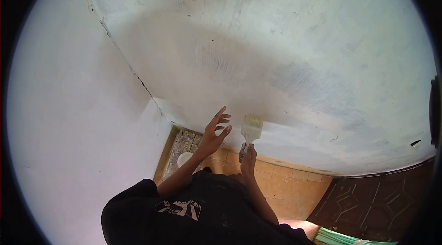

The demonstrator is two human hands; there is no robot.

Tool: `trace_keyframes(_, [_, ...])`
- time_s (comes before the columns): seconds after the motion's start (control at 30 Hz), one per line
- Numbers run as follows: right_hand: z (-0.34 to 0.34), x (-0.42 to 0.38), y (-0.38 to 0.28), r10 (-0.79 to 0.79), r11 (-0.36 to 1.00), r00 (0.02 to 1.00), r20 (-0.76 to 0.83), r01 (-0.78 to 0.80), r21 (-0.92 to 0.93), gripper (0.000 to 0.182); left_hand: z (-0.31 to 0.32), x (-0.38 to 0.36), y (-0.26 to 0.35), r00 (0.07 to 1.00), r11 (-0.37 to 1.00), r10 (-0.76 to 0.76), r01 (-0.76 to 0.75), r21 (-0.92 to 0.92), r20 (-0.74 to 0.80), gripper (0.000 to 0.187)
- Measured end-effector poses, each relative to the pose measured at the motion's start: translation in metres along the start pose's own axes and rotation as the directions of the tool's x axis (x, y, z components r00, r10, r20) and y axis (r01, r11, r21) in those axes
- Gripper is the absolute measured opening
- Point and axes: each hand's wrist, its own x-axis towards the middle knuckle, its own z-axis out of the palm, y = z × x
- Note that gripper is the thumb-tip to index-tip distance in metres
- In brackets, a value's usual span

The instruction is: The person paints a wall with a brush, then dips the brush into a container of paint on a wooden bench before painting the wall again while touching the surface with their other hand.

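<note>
The only marking in view is a white printed graphic (178,208) on the person's black shirt (202,208); its characters are too distorted to read. The paintbrush (250,131) is a flat, wide type with pale yellow-green bristles fanned upward and a short handle; the bristle tips touch the lower part of the white wall (285,51), just above the floor line. The right hand (248,154) is closed around the handle at the 6 o'clock end of the brush. The left hand (215,130) is at 9 o'clock from the brush, near it but apart, with fingers spread wide and the palm facing the wall; whether the fingertips contact the wall cannot be determined. The wall shows grey streaked patches at 1 o'clock from the brush and a dark crack (124,56) along the corner joint at 10 o'clock. At 7 o'clock from the brush, a paint-spattered board (182,146) carries a white round container (184,158). Orange floor tiles (285,189) lie at 5 o'clock, a dark patterned panel (373,203) at 4 o'clock, and a green striped object (340,237) at the lower edge.
</note>
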Motion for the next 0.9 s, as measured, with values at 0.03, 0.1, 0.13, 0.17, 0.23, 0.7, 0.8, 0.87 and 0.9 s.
trace_keyframes(0.03, [0.003,-0.004,-0.012,-0.022,0.998,1.0,-0.021,0.023,0.052,0.041,-0.001,-0.001,-0.001,1.0,1.0,-0.002,0.002,0.008,0.005,0.067])
trace_keyframes(0.1, [0.002,-0.006,-0.03,-0.163,0.986,0.986,-0.038,0.164,0.037,0.037,0.001,-0.003,-0.004,1.0,1.0,-0.016,0.016,0.01,0.017,0.067])
trace_keyframes(0.13, [0.002,-0.003,-0.036,-0.278,0.96,0.96,-0.026,0.277,-0.026,0.034,0.0,-0.003,-0.005,0.999,1.0,-0.025,0.025,0.005,0.021,0.066])
trace_keyframes(0.17, [0.007,0.0,-0.043,-0.307,0.951,0.951,-0.019,0.308,0.015,0.031,0.0,-0.002,-0.005,0.999,0.999,-0.034,0.034,0.003,0.025,0.066])
trace_keyframes(0.23, [0.015,0.008,-0.057,-0.37,0.924,0.929,-0.011,0.369,0.096,0.025,-0.001,0.001,-0.002,0.999,1.0,-0.028,0.028,-0.005,0.022,0.065])
trace_keyframes(0.7, [0.028,0.065,-0.027,-0.355,0.935,0.926,0.128,0.352,0.05,0.042,-0.008,0.002,-0.005,0.999,0.999,-0.041,0.041,-0.024,-0.019,0.062])
trace_keyframes(0.8, [0.025,0.048,0.026,-0.202,0.979,0.969,0.143,0.194,0.068,0.042,-0.011,0.0,-0.006,0.998,0.999,-0.044,0.043,-0.022,-0.036,0.062])
trace_keyframes(0.87, [0.025,0.029,0.033,-0.159,0.986,0.982,0.105,0.152,0.069,0.043,-0.014,0.0,-0.006,0.998,0.999,-0.041,0.04,-0.013,-0.044,0.063])
trace_keyframes(0.9, [0.025,0.026,0.029,-0.141,0.988,0.987,0.083,0.135,0.072,0.044,-0.015,0.003,-0.006,0.998,0.999,-0.034,0.034,-0.006,-0.049,0.063])
